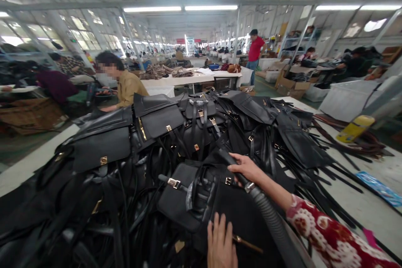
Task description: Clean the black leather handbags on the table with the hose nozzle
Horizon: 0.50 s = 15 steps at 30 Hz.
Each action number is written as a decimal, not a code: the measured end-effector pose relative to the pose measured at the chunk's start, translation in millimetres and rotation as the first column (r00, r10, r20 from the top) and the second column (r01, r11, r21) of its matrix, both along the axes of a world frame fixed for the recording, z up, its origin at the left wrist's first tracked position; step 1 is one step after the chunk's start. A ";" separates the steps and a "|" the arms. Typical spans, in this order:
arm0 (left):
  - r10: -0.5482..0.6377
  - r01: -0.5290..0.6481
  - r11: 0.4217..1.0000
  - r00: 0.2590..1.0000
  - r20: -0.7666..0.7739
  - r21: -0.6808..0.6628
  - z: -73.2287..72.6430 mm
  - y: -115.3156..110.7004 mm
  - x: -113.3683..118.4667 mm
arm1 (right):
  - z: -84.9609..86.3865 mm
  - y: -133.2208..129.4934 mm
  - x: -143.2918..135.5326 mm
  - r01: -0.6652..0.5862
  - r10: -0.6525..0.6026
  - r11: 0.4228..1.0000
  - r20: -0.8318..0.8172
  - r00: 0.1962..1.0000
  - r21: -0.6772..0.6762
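Note:
My right hand [246, 168] is wrapped around the black nozzle [226, 157] of a ribbed vacuum hose [266, 207]. A metal clamp joins nozzle and hose just below the fingers. My left hand [221, 240] lies flat, fingers stretched out, on a black leather bag [185, 194]. That bag has gold buckles, a strap partly wrapped in clear plastic and a gold zip [248, 243] beside my left fingers. The nozzle's tip points away from me over the upper part of the bag.
Many black bags [102, 146] with gold clasps and loose straps are heaped over the white table [373, 176]. A yellow bottle [355, 129] and brown straps lie at the right. A person in a tan shirt [130, 86] is across the table; another in a red shirt [256, 48] stands farther back.

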<state>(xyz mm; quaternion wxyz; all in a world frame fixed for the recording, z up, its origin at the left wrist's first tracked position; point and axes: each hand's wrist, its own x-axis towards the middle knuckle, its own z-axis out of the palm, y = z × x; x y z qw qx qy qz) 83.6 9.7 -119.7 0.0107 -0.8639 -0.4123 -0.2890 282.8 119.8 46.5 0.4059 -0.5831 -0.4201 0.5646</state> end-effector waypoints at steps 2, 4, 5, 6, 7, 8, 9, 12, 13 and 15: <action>-0.045 0.044 0.998 0.999 -0.022 -0.035 -16.4 -17.4 9.4 | 2.0 -16.6 5.3 -0.041 0.041 0.999 0.000 0.999 -0.029; -0.075 0.064 0.992 0.992 -0.101 -0.109 -26.1 -27.7 15.1 | -1.3 -28.3 3.8 -0.111 0.110 0.991 -0.008 0.994 -0.080; -0.119 0.096 0.983 0.982 -0.144 -0.159 -27.7 -29.6 15.7 | -5.0 -30.7 0.2 -0.133 0.133 0.986 -0.009 0.991 -0.098; -0.179 0.139 0.966 0.968 -0.177 -0.216 -27.3 -29.8 14.8 | -9.8 -30.6 -5.0 -0.141 0.141 0.985 -0.005 0.990 -0.104; -0.238 0.180 0.944 0.951 -0.195 -0.276 -25.2 -28.7 12.8 | -15.2 -28.3 -11.3 -0.136 0.137 0.986 0.005 0.991 -0.099; -0.287 0.211 0.920 0.937 -0.201 -0.332 -22.1 -27.0 10.1 | -20.6 -24.6 -18.4 -0.117 0.119 0.990 0.022 0.993 -0.082; -0.316 0.224 0.898 0.927 -0.200 -0.379 -18.2 -25.3 7.3 | -25.1 -20.3 -25.6 -0.088 0.091 0.995 0.043 0.995 -0.056; -0.319 0.201 0.866 0.927 -0.196 -0.459 -5.3 -22.0 0.8 | -27.3 -16.1 -43.7 -0.016 0.013 0.999 0.095 0.995 0.028; -0.326 0.205 0.857 0.926 -0.189 -0.473 -1.3 -21.7 -0.1 | -23.4 -20.4 -47.5 -0.026 0.022 0.999 0.100 0.995 0.038; -0.340 0.222 0.843 0.926 -0.166 -0.490 4.5 -22.0 1.3 | -10.7 -39.0 -51.6 -0.114 0.112 0.993 0.087 0.990 0.018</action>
